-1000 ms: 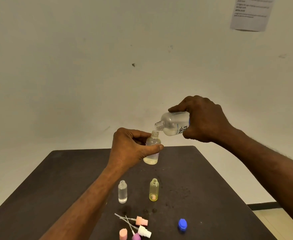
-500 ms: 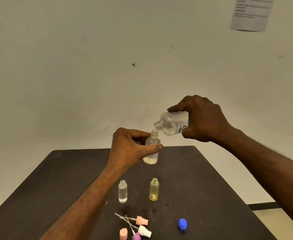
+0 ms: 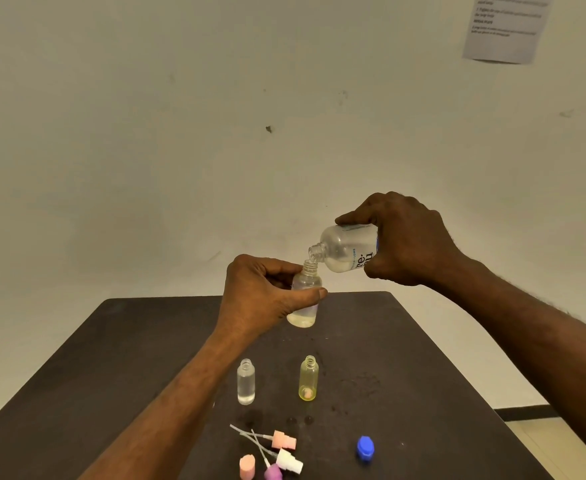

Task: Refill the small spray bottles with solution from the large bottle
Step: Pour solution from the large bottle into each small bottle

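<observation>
My left hand (image 3: 260, 296) grips a small clear spray bottle (image 3: 304, 299) upright above the dark table (image 3: 111, 358); a little pale liquid sits at its bottom. My right hand (image 3: 405, 240) holds the large clear bottle (image 3: 345, 249) tipped sideways, its open neck just over the small bottle's mouth. Two more small uncapped bottles stand on the table: a clear one (image 3: 245, 382) and a yellow one (image 3: 308, 377).
Near the front edge lie spray pump heads with dip tubes, one pink (image 3: 283, 439) and one white (image 3: 289, 460), a pink cap (image 3: 247, 466), a purple cap (image 3: 272, 472) and a blue cap (image 3: 365, 448). A paper sheet (image 3: 506, 26) hangs on the wall.
The large bottle has risen slightly and stays tilted over the small bottle's mouth. Both hands have otherwise kept their places.
</observation>
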